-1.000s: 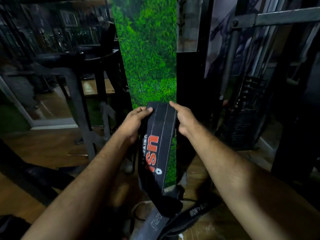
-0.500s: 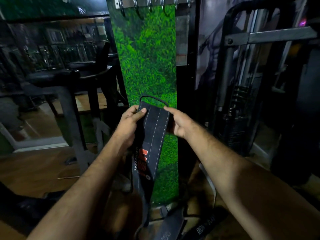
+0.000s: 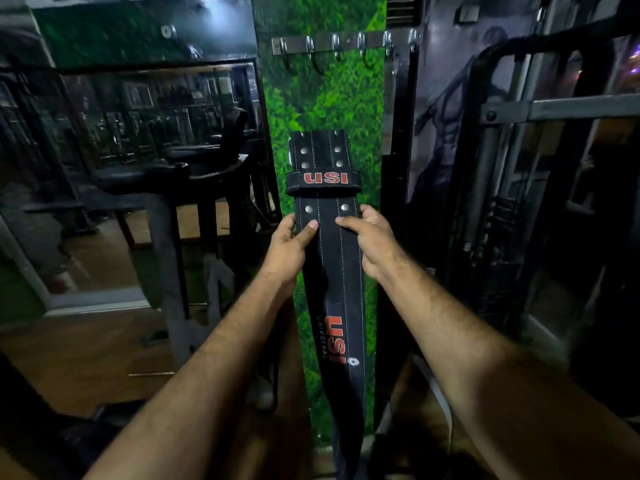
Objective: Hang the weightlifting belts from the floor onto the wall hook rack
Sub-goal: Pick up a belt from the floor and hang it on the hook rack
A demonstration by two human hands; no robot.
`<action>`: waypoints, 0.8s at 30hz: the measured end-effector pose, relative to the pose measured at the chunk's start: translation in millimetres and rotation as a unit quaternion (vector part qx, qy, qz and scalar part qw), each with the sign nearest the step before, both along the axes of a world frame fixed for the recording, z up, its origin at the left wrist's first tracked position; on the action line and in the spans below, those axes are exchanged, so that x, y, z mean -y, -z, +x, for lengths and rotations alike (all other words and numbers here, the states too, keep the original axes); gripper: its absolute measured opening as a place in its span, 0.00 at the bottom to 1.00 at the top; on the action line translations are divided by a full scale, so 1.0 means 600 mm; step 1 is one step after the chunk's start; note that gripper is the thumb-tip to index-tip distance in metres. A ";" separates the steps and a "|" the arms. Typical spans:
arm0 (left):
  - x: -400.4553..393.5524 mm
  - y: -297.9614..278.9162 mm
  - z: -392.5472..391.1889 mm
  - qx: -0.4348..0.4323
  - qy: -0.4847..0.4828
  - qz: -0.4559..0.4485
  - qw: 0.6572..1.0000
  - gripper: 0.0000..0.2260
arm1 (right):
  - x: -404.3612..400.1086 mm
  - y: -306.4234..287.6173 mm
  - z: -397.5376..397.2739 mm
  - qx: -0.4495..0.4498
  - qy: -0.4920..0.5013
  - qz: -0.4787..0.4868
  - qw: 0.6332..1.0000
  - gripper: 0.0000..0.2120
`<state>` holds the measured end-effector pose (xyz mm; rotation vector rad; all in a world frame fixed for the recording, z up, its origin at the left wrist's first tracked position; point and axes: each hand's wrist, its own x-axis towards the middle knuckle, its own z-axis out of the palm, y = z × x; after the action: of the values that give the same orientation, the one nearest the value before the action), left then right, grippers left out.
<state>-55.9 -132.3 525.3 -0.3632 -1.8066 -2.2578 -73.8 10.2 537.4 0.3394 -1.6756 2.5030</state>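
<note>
Room overhead: I see clear green panel [image 3: 332,98] between the belt's top edge and the hook rack [image 3: 346,43], whose hooks all hang bare
Side edges: black post [image 3: 398,202] just right of the panel, dark gym machine [image 3: 194,188] to the left
Belt: black belt [image 3: 329,244] held upright against the panel, red USI loop near the top, tail dropping toward the floor [image 3: 86,358]
Left hand [image 3: 289,245]: I've got it clamped on the belt's left edge, thumb across the face
Right hand [image 3: 372,239]: clamped on the right edge, level with the left, both below the loop
</note>
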 end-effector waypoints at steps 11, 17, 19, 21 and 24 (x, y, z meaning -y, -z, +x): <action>-0.096 -0.084 -0.022 -0.072 -0.034 -0.022 0.997 0.12 | -0.065 -0.091 -0.034 -0.075 0.060 -0.005 0.995 0.03; -0.159 -0.127 -0.032 -0.095 -0.070 0.011 0.993 0.09 | -0.108 -0.134 -0.067 -0.106 0.130 0.025 0.986 0.20; -0.173 -0.134 -0.033 -0.085 -0.066 0.034 0.994 0.08 | -0.125 -0.148 -0.077 -0.121 0.129 0.012 0.984 0.16; -0.183 -0.135 -0.034 -0.071 -0.057 0.058 0.994 0.08 | -0.138 -0.160 -0.090 -0.134 0.138 0.008 0.981 0.12; -0.196 -0.128 -0.038 -0.069 -0.045 0.055 0.995 0.08 | -0.149 -0.180 -0.096 -0.153 0.159 0.006 0.975 0.10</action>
<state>-78.9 -14.8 602.2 -0.3987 -1.5907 -2.2015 -131.6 99.7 645.7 0.3988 -1.4900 2.0898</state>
